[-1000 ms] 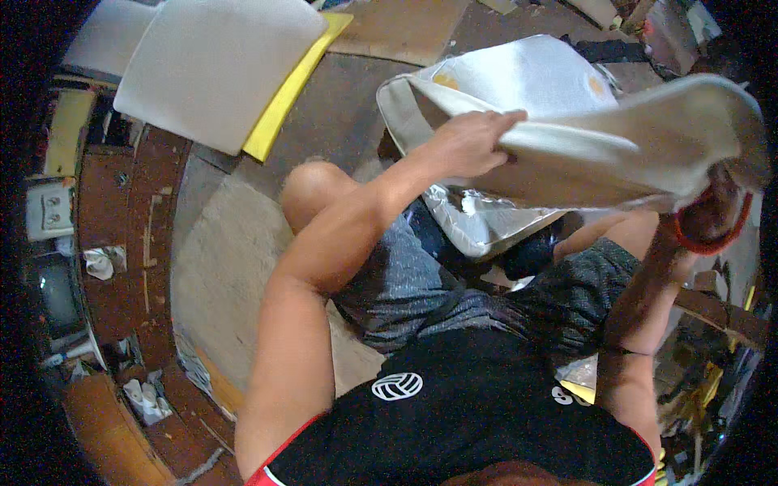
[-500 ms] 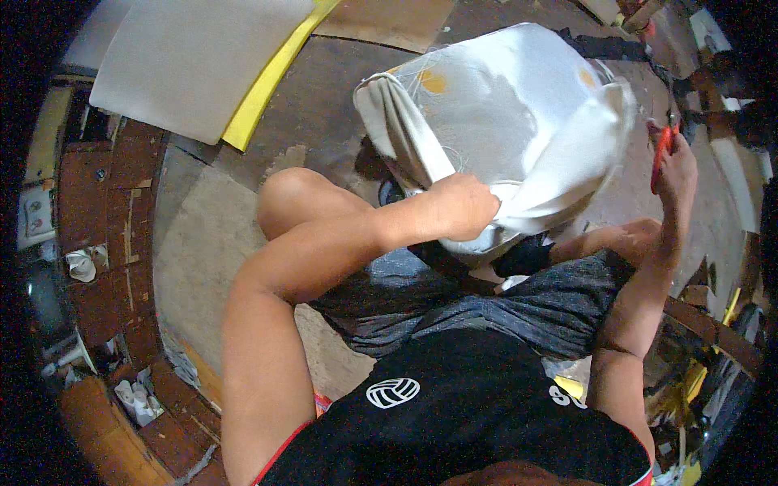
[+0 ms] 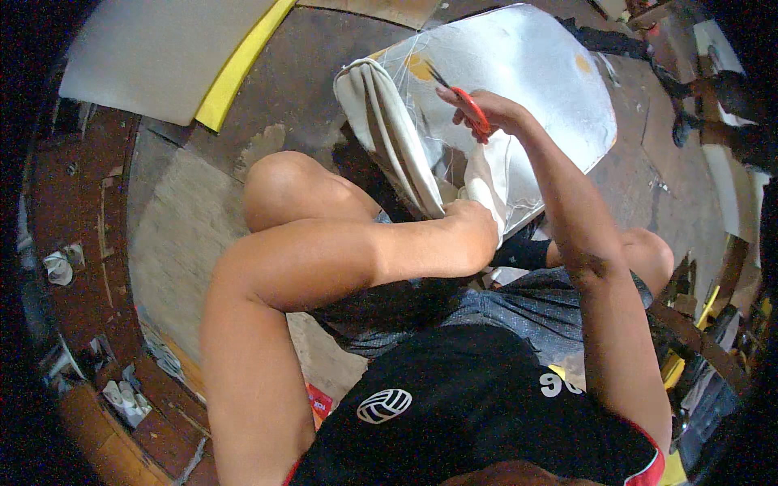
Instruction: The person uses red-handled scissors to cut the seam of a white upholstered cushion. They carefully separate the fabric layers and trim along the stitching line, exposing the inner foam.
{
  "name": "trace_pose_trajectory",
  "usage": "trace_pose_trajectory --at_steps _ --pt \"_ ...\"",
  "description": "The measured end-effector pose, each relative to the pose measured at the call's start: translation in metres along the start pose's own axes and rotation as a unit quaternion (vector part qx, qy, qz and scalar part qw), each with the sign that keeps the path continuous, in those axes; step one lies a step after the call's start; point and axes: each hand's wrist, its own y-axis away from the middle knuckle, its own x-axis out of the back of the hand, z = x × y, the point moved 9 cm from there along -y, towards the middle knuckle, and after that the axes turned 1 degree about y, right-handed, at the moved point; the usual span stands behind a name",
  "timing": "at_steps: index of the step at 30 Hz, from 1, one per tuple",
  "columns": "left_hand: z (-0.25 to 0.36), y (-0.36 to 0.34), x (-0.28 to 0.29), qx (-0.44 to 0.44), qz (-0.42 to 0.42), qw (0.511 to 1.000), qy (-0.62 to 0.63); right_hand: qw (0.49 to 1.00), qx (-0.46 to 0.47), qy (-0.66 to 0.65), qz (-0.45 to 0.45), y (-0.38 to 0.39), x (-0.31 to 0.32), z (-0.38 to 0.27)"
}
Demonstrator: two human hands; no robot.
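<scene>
A pale, cushion-like block (image 3: 551, 89) with rounded corners and orange-yellow patches lies tilted in front of my legs. Beige fabric (image 3: 381, 121) is folded along its left side, and loose threads trail across its top. Closed around a gathered part of this fabric at the block's near edge is my left hand (image 3: 474, 223); its fingers are partly hidden. My right hand (image 3: 502, 115) is above the block, holding red-handled scissors (image 3: 472, 109) with the dark blades pointing up and to the left. The scissors appear apart from the fabric.
At the far left lies a large pale sheet (image 3: 154, 57) with a yellow strip (image 3: 243, 69) along its edge. Brown boards (image 3: 77, 211) and scraps line the left side. Dark cloth (image 3: 604, 40) lies beyond the block; more offcuts are at the right.
My right hand has swung left with the scissors, from beside the block to above it. The fabric that covered the block's right part is now drawn toward my left hand, baring its surface.
</scene>
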Motion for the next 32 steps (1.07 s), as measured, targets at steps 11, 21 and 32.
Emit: trace_pose_trajectory --at_steps 11,21,32 --pt "0.005 0.011 -0.005 -0.056 -0.062 0.996 0.035 0.997 0.042 0.007 -0.062 -0.054 -0.043 -0.039" --pt "0.007 0.039 0.014 -0.098 -0.048 0.993 0.033 0.995 0.050 0.067 -0.053 -0.059 -0.037 -0.058" --pt "0.013 0.041 0.017 -0.119 -0.030 0.990 0.068 0.986 0.083 0.136 -0.041 -0.080 -0.039 -0.058"
